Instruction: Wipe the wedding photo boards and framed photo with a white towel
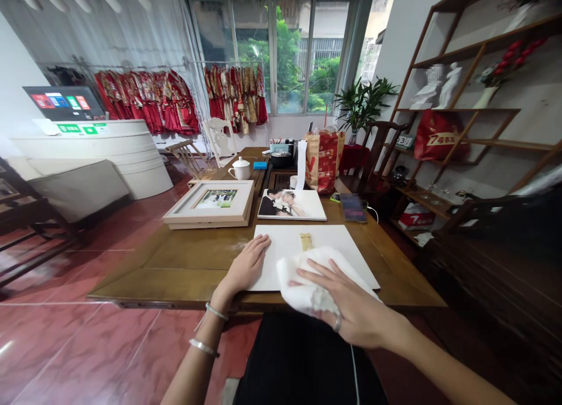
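A flat white board [276,250] lies at the table's near edge, with a small tan piece [306,241] on its upper middle. My left hand [250,261] rests on the board's left side, fingers stretched out and holding nothing. Over the board's near right part, my right hand [346,299] grips a bunched white cloth [292,270], which hides that part of the surface. A ring shows on this hand. Just beyond the board lies a white panel with a photo print of two people [292,205].
Stacked pale frames [208,203] sit at the left of the wooden table [167,264]. A phone with a cable [353,208] lies at the right. Farther back stand a white lidded cup [240,169] and a red-brown paper bag [324,162]. Shelves [478,112] line the right.
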Motion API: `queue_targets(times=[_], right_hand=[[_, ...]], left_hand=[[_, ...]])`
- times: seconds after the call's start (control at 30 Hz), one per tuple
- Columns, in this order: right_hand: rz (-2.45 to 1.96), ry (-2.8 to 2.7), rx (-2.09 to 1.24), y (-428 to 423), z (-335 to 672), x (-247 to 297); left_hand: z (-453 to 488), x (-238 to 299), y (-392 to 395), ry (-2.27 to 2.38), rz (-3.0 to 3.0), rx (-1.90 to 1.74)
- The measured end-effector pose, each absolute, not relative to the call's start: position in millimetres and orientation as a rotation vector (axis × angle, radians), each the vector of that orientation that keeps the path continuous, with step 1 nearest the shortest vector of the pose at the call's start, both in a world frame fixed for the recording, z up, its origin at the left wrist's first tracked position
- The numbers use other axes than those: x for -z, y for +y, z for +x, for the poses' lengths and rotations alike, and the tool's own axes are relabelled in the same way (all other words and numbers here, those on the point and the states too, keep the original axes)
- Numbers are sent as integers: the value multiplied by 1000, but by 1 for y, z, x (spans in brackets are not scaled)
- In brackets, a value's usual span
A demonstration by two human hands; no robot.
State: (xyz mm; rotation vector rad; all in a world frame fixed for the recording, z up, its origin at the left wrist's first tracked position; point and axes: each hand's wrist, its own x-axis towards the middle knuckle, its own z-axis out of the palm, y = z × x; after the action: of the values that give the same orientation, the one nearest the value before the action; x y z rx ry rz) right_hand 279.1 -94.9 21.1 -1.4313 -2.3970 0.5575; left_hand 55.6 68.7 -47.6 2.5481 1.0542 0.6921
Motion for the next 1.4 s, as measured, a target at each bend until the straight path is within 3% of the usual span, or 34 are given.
queue_targets(times=[0.43, 0.67, 0.87, 1.2, 1.4], right_hand=[[-1826, -2247, -436, 33, 281, -15], [-1546, -2504, -322, -34, 254, -10], [-1427, -2576, -479, -96, 244, -20], [-1881, -2243, -338, -21, 246, -16], [-1714, -2357, -281, -50, 205, -8]], left_hand=[[55, 46, 67, 1058, 2546, -720], [56, 45, 67, 1058, 2543, -690], [54, 45, 67, 1051, 2553, -664], [56, 44, 66, 1056, 2544, -694], [53, 40, 65, 1009, 2519, -658]])
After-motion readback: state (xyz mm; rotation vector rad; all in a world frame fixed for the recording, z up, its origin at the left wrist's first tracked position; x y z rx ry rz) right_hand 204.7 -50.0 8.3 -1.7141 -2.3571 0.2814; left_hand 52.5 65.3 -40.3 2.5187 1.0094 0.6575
